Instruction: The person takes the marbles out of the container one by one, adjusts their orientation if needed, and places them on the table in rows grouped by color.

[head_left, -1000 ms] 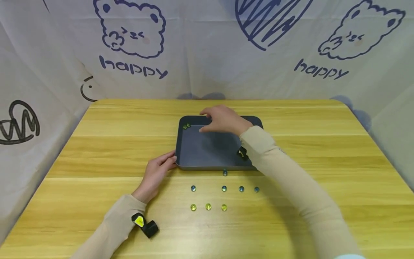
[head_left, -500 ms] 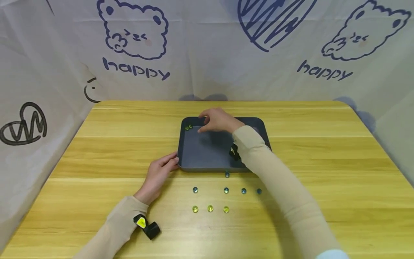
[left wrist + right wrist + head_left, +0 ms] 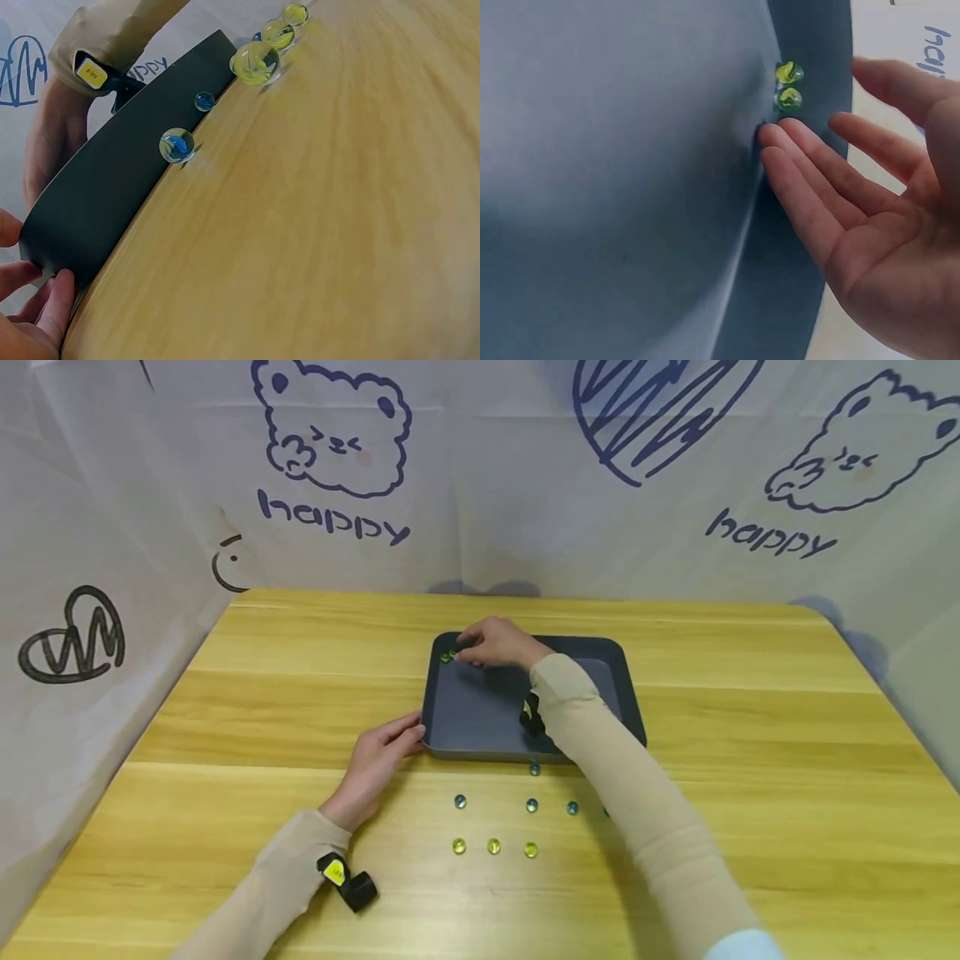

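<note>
The dark grey tray (image 3: 480,753) lies on the table. My left hand (image 3: 377,767) holds its near left corner between thumb and fingers. Two yellow-green glass marbles (image 3: 447,657) rest side by side in the tray's far left corner. Over the tray, my right hand (image 3: 497,644) has its fingertips low beside them. The right wrist view shows the fingers of that hand (image 3: 877,202) mostly straight, with nothing held and a small gap to the nearer marble (image 3: 789,99). In the left wrist view, fingertips (image 3: 56,300) touch the tray's outer wall.
Several blue marbles (image 3: 532,806) sit on the wooden table (image 3: 225,735) in front of the tray, one close against its near wall. Nearer is a row of three yellow marbles (image 3: 493,846). A white cloth (image 3: 480,485) with drawings hangs behind the table.
My right hand has moved left in the tray, closer to the two marbles, and its thumb and fingers have drawn nearer together. My left hand stays at the corner. The head view has shifted slightly.
</note>
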Tool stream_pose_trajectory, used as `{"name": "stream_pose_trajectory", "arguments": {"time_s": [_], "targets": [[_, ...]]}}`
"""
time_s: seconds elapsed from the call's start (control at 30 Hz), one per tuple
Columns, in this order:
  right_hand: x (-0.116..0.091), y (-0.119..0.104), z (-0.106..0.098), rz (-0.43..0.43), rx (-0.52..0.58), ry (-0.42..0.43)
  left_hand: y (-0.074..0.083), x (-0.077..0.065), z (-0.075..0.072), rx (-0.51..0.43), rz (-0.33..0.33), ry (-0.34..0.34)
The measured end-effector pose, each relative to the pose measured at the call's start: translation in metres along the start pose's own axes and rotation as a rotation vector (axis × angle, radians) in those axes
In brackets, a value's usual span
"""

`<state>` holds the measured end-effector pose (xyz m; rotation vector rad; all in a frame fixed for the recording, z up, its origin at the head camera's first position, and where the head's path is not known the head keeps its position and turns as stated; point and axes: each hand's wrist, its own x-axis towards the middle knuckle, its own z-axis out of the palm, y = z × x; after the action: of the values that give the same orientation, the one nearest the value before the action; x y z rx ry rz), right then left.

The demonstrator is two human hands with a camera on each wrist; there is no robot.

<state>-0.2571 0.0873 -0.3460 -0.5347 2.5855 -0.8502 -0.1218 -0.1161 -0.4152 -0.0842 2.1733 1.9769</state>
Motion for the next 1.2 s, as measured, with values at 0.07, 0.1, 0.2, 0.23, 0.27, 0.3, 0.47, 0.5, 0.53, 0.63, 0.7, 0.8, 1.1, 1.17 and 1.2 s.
{"name": "stream_pose_trajectory", "arguments": {"time_s": [0.07, 0.1, 0.2, 0.23, 0.27, 0.3, 0.47, 0.5, 0.53, 0.63, 0.7, 0.8, 1.1, 1.17, 1.2], "targets": [[0.001, 0.000, 0.001, 0.021, 0.043, 0.002, 0.000, 0.000, 0.001, -0.003, -0.005, -0.003], [0.002, 0.001, 0.002, 0.029, 0.062, 0.007, 0.000, 0.000, 0.001, -0.002, -0.006, -0.007], [0.005, 0.000, 0.004, 0.049, 0.094, 0.029, 0.000, 0.000, 0.000, 0.004, -0.008, -0.008], [0.006, 0.000, 0.004, 0.052, 0.091, 0.037, 0.001, 0.000, 0.000, 0.008, -0.006, -0.009], [0.007, -0.001, 0.005, 0.053, 0.083, 0.045, 0.001, 0.001, 0.000, 0.012, -0.005, -0.009], [0.008, -0.002, 0.005, 0.054, 0.068, 0.051, 0.002, 0.001, 0.000, 0.015, -0.004, -0.011], [0.010, -0.009, 0.012, 0.024, -0.112, 0.085, 0.003, 0.001, 0.000, 0.011, -0.018, -0.011], [0.011, -0.011, 0.014, 0.021, -0.151, 0.099, 0.003, 0.001, 0.000, 0.009, -0.019, -0.011], [0.011, -0.012, 0.016, 0.022, -0.184, 0.116, 0.003, 0.001, 0.000, 0.010, -0.017, -0.012], [0.012, -0.015, 0.023, 0.052, -0.238, 0.170, 0.003, 0.001, 0.001, 0.011, -0.019, -0.009], [0.013, -0.016, 0.027, 0.083, -0.233, 0.208, 0.003, 0.000, 0.001, 0.013, -0.019, -0.009], [0.014, -0.017, 0.032, 0.123, -0.236, 0.260, 0.002, 0.000, 0.000, 0.014, -0.022, -0.008], [0.015, -0.018, 0.042, 0.171, -0.290, 0.336, 0.002, 0.000, 0.001, 0.012, -0.019, -0.011], [0.016, -0.017, 0.043, 0.182, -0.300, 0.339, 0.002, 0.000, 0.001, 0.013, -0.019, -0.013], [0.016, -0.017, 0.043, 0.185, -0.304, 0.339, 0.002, 0.000, 0.001, 0.013, -0.020, -0.013]]}}
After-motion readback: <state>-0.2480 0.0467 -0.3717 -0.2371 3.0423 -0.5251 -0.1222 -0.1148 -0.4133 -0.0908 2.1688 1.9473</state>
